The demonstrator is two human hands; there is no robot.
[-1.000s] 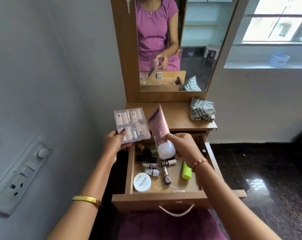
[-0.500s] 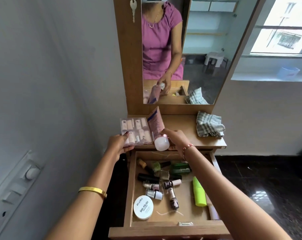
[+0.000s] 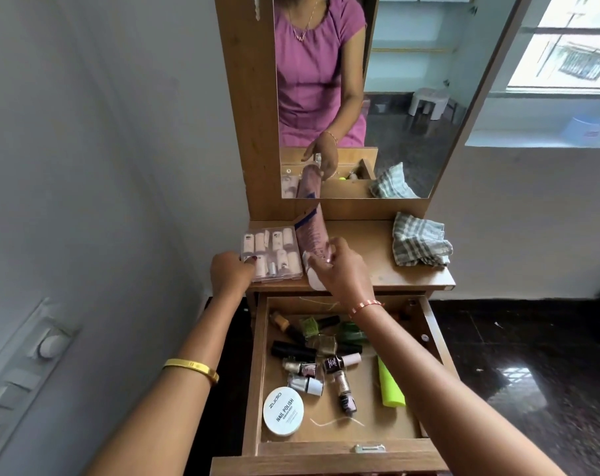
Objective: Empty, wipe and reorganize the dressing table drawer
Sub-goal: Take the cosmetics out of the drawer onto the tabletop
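The wooden drawer (image 3: 257, 372) stands pulled out below me. Inside lie several nail polish bottles (image 3: 329, 365), a round white nail polish remover tub (image 3: 283, 411) and a neon yellow-green tube (image 3: 389, 383). My left hand (image 3: 230, 271) grips a clear nail kit box (image 3: 271, 252) that rests on the left of the dressing table top (image 3: 370, 242). My right hand (image 3: 341, 269) holds a pink tube (image 3: 312, 235) by its white cap end, its tail pointing up toward the mirror, right beside the box.
A checked cloth (image 3: 419, 243) lies crumpled at the right of the tabletop. The mirror (image 3: 395, 97) rises behind it. A wall with a switch panel (image 3: 23, 372) is close on the left. Dark glossy floor (image 3: 532, 372) lies to the right.
Both hands have carried the nail kit box and the pink tube up from over the drawer to the tabletop; the box now rests on it.
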